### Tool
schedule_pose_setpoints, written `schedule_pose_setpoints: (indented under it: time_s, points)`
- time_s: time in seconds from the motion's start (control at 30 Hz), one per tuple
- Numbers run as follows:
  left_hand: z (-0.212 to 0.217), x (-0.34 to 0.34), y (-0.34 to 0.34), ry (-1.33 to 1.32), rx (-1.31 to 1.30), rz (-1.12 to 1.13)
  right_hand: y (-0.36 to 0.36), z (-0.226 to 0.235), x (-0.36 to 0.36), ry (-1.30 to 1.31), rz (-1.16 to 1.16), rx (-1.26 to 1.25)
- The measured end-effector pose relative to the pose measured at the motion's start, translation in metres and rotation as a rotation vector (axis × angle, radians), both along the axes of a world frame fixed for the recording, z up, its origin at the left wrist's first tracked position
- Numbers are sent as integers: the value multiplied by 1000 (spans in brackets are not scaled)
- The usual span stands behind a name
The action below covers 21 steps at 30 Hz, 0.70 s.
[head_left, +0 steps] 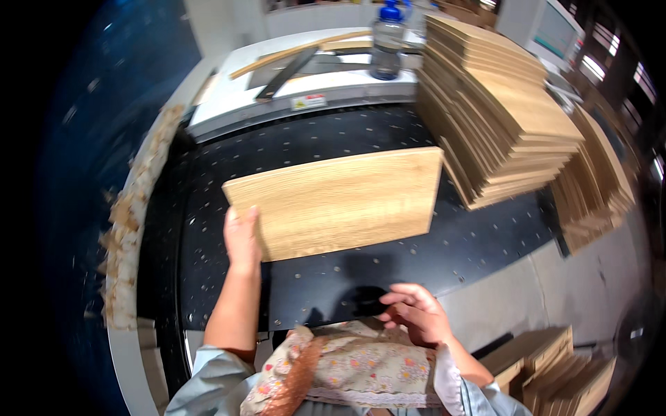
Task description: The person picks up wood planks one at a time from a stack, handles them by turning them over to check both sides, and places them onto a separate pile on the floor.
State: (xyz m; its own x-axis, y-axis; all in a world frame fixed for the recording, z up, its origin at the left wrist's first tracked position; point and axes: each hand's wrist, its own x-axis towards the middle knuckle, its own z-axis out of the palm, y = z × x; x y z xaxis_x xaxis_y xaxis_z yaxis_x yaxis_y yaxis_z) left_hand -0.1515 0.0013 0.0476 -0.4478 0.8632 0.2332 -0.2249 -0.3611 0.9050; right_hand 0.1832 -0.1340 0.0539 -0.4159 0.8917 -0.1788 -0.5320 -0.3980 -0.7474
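A rectangular light wood-grain board (340,201) is held tilted above the black dotted table surface (305,284). My left hand (243,236) grips its left end, thumb on the face toward me and the other fingers hidden behind. My right hand (416,312) hovers near the table's front edge, below the board and apart from it. Its fingers are loosely bent and spread, with nothing seen in them.
Tall stacks of similar boards (485,118) stand at the right of the table, more boards (596,173) beyond them. A water bottle (387,45), strips and a dark bar (286,73) lie on the white back ledge (229,104). Cut boards (555,367) sit low at right.
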Motion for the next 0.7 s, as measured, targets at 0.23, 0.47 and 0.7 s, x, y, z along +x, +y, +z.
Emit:
schedule_pose_setpoints:
  time_s: [0.23,0.47,0.7]
  points:
    - [-6,-1,11,-126,5,-126,4,-13,13,6,-151,-44]
    - [-10,-4,19,-139,-18,-133,9,-17,0,-102,-89,-16]
    - [-13,-11,23,-143,-68,-138,13,-11,-19,-945,-83,724]
